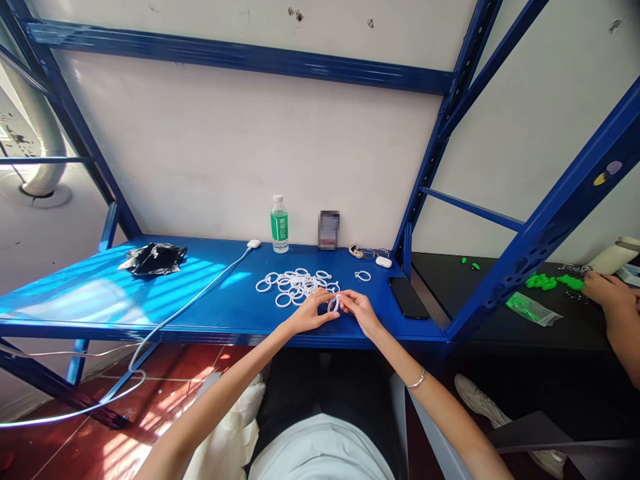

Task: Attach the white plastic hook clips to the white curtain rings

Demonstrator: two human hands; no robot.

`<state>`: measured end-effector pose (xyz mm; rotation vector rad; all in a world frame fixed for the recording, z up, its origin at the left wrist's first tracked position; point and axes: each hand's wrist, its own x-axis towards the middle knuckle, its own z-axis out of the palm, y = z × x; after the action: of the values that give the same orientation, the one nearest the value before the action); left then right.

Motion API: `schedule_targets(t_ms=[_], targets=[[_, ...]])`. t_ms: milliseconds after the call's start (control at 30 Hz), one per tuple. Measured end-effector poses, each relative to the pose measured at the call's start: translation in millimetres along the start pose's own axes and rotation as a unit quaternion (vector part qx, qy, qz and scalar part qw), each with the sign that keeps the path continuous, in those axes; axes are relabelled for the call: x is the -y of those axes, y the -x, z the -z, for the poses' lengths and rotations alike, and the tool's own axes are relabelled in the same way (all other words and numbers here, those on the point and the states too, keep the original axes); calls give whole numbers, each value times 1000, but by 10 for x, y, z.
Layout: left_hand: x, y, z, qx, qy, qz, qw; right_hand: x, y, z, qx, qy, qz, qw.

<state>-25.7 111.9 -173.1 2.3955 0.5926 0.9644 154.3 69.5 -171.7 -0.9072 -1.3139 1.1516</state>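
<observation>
Both my hands meet over the front part of the blue table (pixel 210 307). My left hand (pixel 311 311) and my right hand (pixel 358 308) pinch one white plastic ring (pixel 335 304) between their fingertips, held upright just above the tabletop. A pile of several white rings (pixel 296 285) lies right behind my hands. One single white ring (pixel 363 275) lies apart, to the right of the pile.
A green-labelled water bottle (pixel 279 225), a small dark device (pixel 329 230), glasses (pixel 367 253) and a white earbud case (pixel 383 262) stand along the wall. A black phone (pixel 407 297), a white cable (pixel 190 303) and a black bag (pixel 153 258) lie on the table. Another person's hand (pixel 607 291) rests near green parts (pixel 550 281).
</observation>
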Motion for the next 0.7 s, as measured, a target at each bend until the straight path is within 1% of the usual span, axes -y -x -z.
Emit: schedule_targets(t_ms=[167, 300, 533, 700], targets=[[-49, -14, 29, 6, 3, 11, 1000, -2, 2, -18, 15, -33, -34, 999], [-59, -22, 39, 14, 8, 17, 1000, -28, -12, -1, 26, -30, -48, 998], [-41, -27, 36, 39, 20, 27, 999, -67, -37, 40, 15, -48, -61, 997], [-51, -22, 48, 41, 28, 22, 999, -92, -56, 72, 17, -71, -79, 994]])
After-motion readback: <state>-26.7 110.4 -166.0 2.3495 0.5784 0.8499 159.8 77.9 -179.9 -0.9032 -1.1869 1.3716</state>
